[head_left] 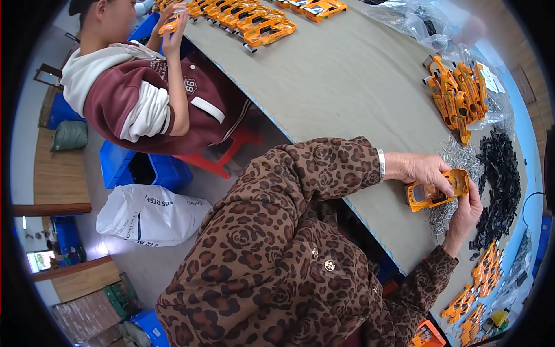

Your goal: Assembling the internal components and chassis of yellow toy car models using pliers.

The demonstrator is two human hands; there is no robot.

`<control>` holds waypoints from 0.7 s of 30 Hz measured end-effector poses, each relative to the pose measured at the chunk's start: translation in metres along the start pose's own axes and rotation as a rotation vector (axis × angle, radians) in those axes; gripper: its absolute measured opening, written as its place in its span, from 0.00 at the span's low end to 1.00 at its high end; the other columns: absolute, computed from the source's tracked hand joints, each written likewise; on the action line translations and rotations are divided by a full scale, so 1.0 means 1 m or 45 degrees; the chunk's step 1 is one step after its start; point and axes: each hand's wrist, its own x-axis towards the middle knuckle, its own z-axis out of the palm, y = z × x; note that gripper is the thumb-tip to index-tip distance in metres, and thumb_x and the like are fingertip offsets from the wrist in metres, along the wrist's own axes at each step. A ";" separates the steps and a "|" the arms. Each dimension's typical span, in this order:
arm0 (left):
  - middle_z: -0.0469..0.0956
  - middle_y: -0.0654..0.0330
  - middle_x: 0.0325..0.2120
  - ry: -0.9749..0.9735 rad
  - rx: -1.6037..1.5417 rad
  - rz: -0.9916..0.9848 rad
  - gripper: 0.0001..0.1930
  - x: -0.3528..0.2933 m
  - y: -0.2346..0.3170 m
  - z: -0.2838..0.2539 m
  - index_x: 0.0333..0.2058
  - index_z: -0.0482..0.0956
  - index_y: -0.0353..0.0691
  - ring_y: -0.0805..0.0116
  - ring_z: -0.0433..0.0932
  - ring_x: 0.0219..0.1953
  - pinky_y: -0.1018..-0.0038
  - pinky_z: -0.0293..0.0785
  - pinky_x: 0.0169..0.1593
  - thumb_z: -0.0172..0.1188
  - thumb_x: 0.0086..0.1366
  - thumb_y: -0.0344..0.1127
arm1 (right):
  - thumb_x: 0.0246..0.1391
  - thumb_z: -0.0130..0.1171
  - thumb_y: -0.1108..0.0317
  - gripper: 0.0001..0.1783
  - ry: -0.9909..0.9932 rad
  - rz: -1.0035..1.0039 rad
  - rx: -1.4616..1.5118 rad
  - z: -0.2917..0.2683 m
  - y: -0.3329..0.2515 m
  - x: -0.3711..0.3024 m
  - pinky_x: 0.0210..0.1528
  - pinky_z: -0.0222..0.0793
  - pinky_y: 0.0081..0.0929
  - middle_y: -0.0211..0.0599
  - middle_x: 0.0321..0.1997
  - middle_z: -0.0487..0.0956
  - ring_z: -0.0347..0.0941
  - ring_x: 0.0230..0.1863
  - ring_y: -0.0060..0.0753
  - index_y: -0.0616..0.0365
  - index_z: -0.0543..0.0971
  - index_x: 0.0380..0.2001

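An orange toy car body shell [460,180] is held above the table between my two hands, its hollow inside showing. My left hand [424,170] is closed on it, with fingers resting over its middle. At the shell's near right edge, my right hand [467,215] pinches it with the fingertips; part of that grip is hidden. Right beside and beneath the hands lies a heap of thin silver metal pins [461,155]. Beyond it spreads a long pile of small black parts [502,185].
A stack of orange car shells [457,95] lies on clear plastic bags [416,23]. Orange lattice-like pieces [487,269] lie at lower right. Rows of assembled shells [254,23] stand far off. A co-worker [139,98] holds a shell at left, near blue bins [173,172] and a white sack [153,214].
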 end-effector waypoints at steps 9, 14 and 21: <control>0.78 0.60 0.31 0.051 -0.035 -0.018 0.16 -0.001 0.005 0.000 0.42 0.75 0.34 0.74 0.77 0.31 0.77 0.76 0.33 0.63 0.55 0.32 | 0.53 0.50 0.82 0.10 -0.143 -0.245 -0.365 0.003 -0.011 0.003 0.38 0.64 0.18 0.30 0.32 0.74 0.68 0.34 0.21 0.66 0.75 0.39; 0.78 0.60 0.31 0.067 0.014 0.011 0.16 -0.001 0.003 0.000 0.42 0.75 0.33 0.74 0.77 0.31 0.77 0.76 0.32 0.63 0.55 0.33 | 0.51 0.49 0.83 0.10 -0.157 -0.378 -0.496 0.000 -0.014 0.002 0.36 0.64 0.18 0.33 0.31 0.73 0.68 0.32 0.24 0.65 0.74 0.38; 0.78 0.60 0.30 0.070 0.010 0.007 0.16 -0.008 0.007 0.000 0.41 0.75 0.33 0.74 0.77 0.30 0.77 0.76 0.32 0.64 0.55 0.34 | 0.51 0.48 0.83 0.09 -0.231 -0.359 -0.512 0.004 -0.022 0.002 0.36 0.64 0.19 0.35 0.31 0.72 0.67 0.32 0.26 0.65 0.74 0.36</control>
